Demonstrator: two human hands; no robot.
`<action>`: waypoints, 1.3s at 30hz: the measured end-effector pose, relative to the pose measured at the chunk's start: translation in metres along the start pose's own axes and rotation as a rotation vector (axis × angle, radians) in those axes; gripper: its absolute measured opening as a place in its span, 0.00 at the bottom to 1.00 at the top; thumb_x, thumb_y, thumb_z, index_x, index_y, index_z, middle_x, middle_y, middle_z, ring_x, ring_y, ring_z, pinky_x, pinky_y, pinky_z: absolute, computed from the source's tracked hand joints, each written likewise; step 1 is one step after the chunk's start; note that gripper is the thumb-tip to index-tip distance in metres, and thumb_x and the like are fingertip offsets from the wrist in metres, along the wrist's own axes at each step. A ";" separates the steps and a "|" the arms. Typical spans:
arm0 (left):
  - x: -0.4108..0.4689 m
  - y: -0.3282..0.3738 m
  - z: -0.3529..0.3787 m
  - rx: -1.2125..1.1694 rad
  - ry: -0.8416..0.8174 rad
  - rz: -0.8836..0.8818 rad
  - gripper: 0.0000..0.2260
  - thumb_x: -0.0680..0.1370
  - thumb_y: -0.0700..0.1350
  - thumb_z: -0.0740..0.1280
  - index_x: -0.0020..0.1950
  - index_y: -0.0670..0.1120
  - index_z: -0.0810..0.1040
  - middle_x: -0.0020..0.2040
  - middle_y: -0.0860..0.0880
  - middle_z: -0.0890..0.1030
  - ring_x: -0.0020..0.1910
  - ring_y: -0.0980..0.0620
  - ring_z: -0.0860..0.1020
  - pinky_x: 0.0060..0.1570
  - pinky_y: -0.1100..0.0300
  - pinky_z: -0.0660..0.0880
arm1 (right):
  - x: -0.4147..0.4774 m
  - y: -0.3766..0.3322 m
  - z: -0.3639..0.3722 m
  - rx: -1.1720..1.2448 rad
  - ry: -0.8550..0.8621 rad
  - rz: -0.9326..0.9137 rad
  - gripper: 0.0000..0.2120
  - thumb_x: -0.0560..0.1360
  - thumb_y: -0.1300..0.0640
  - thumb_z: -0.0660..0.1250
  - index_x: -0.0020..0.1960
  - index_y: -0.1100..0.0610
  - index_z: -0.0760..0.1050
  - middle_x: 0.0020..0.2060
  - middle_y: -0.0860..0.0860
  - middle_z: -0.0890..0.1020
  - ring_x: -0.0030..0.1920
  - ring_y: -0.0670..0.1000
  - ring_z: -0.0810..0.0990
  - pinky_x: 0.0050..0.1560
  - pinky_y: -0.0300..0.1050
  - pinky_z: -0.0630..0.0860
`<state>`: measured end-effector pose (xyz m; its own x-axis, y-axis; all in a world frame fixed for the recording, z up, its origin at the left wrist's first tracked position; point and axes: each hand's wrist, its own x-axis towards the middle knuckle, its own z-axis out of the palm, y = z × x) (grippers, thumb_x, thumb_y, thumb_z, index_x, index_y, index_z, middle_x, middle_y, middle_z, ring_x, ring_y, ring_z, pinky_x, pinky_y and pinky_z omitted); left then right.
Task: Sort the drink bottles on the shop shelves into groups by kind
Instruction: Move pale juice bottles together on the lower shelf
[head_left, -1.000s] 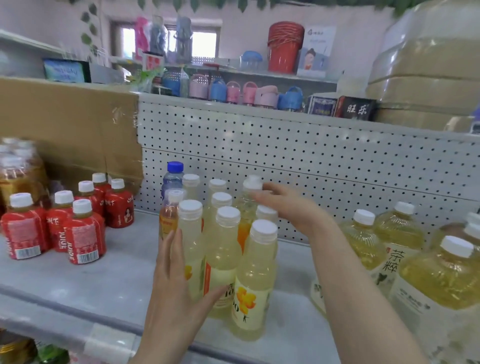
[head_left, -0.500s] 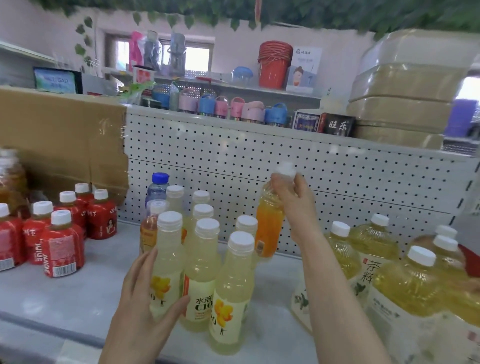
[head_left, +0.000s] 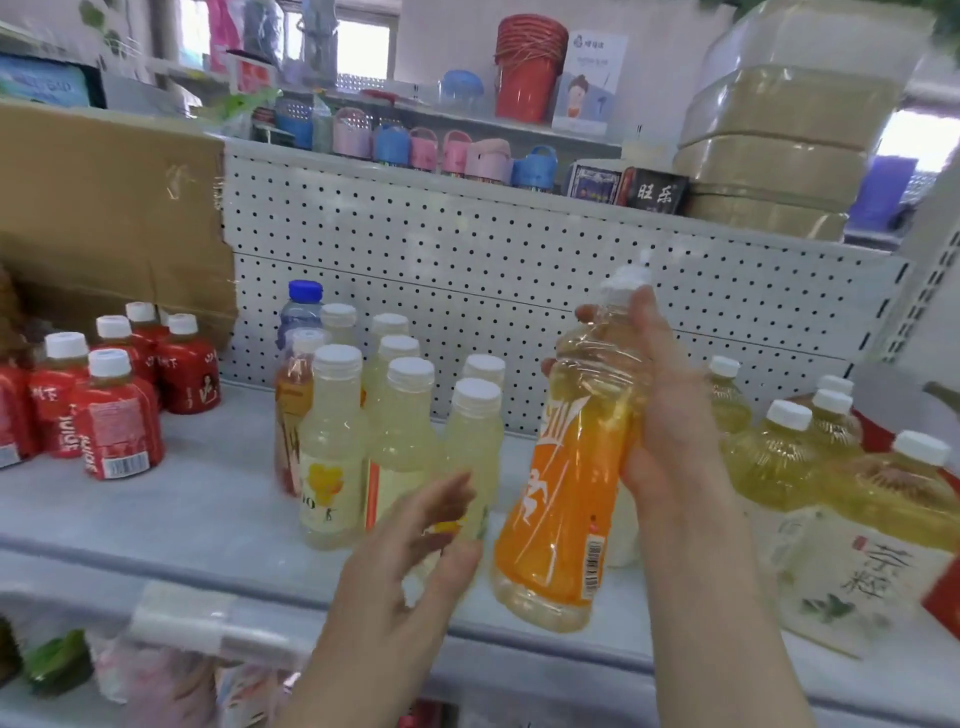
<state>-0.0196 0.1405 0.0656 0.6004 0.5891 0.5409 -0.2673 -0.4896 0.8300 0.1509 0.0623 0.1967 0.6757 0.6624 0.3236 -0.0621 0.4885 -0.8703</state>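
Observation:
My right hand (head_left: 660, 395) grips an orange-labelled bottle (head_left: 566, 493) by its upper body and holds it tilted above the shelf's front, right of the cluster. My left hand (head_left: 410, 551) is blurred, fingers spread, in front of the nearest pale yellow bottle (head_left: 470, 447). The cluster of several pale yellow bottles (head_left: 332, 447) stands mid-shelf. Behind it stand a blue-capped water bottle (head_left: 300, 312) and another orange-labelled bottle (head_left: 291, 410).
Several red-labelled bottles (head_left: 111, 415) stand at the left on the grey shelf (head_left: 197, 509). Large yellow tea bottles (head_left: 857, 499) crowd the right. A white pegboard (head_left: 519, 270) backs the shelf, with a cardboard box (head_left: 104, 208) at upper left.
My right hand lifted the orange-labelled bottle out of the cluster and brought it forward and right. My left hand came off the pale bottles.

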 end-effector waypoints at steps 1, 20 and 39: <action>-0.002 0.003 0.003 -0.081 -0.151 -0.050 0.23 0.71 0.70 0.64 0.66 0.70 0.71 0.62 0.64 0.79 0.62 0.60 0.78 0.59 0.65 0.75 | -0.009 0.008 0.007 0.005 -0.003 0.014 0.22 0.77 0.40 0.65 0.54 0.59 0.80 0.36 0.56 0.84 0.39 0.57 0.84 0.37 0.46 0.81; -0.054 -0.060 -0.277 -0.273 0.162 -0.444 0.16 0.63 0.65 0.77 0.49 0.73 0.79 0.47 0.57 0.86 0.45 0.56 0.85 0.46 0.58 0.76 | -0.021 0.213 0.236 -0.911 0.108 -0.361 0.23 0.77 0.48 0.69 0.71 0.51 0.71 0.62 0.48 0.79 0.63 0.49 0.77 0.63 0.48 0.74; -0.033 -0.084 -0.350 -0.301 0.226 -0.488 0.16 0.68 0.53 0.66 0.56 0.59 0.77 0.45 0.55 0.86 0.43 0.54 0.85 0.42 0.54 0.77 | 0.016 0.249 0.275 -0.797 0.145 -0.147 0.28 0.75 0.43 0.73 0.70 0.44 0.64 0.58 0.43 0.79 0.55 0.44 0.80 0.60 0.51 0.79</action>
<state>-0.2808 0.3877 0.0259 0.5417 0.8370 0.0772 -0.2229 0.0545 0.9733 -0.0558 0.3505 0.0875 0.7277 0.5170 0.4508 0.5375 -0.0216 -0.8430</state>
